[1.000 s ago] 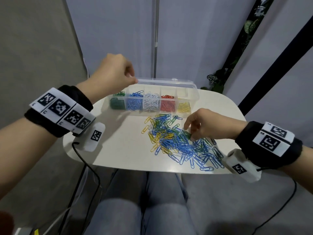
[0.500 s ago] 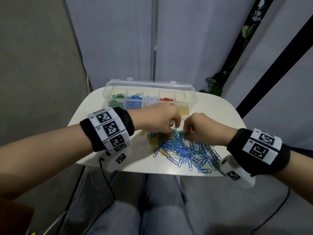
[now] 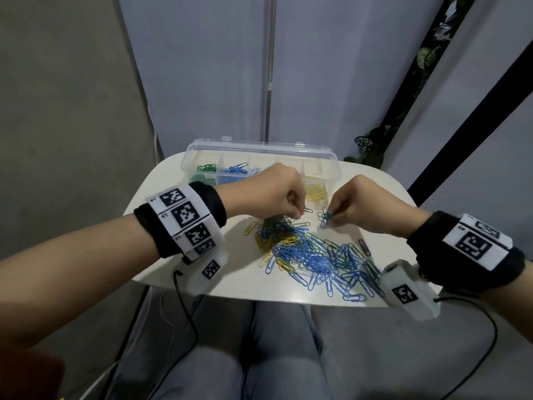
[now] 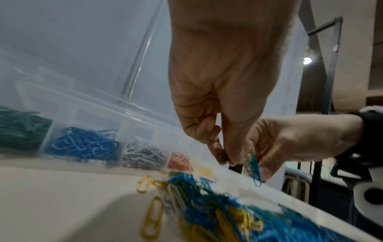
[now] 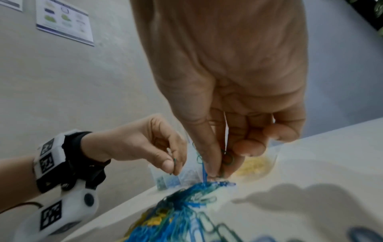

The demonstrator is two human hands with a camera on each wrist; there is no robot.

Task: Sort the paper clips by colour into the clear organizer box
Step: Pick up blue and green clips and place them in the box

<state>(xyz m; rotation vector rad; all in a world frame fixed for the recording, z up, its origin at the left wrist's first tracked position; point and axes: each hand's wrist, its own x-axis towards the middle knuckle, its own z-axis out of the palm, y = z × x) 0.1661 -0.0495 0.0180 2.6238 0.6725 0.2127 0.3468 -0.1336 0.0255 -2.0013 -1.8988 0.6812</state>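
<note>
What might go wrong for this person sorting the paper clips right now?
The right hand pinches a small bunch of clips that looks both green and blue, so mixed colours could land in one compartment of the organizer box. Clips in the pile lie tangled, so a lift may drag extras along. Some clips lie close to the near edge of the table and could be knocked off.
</note>
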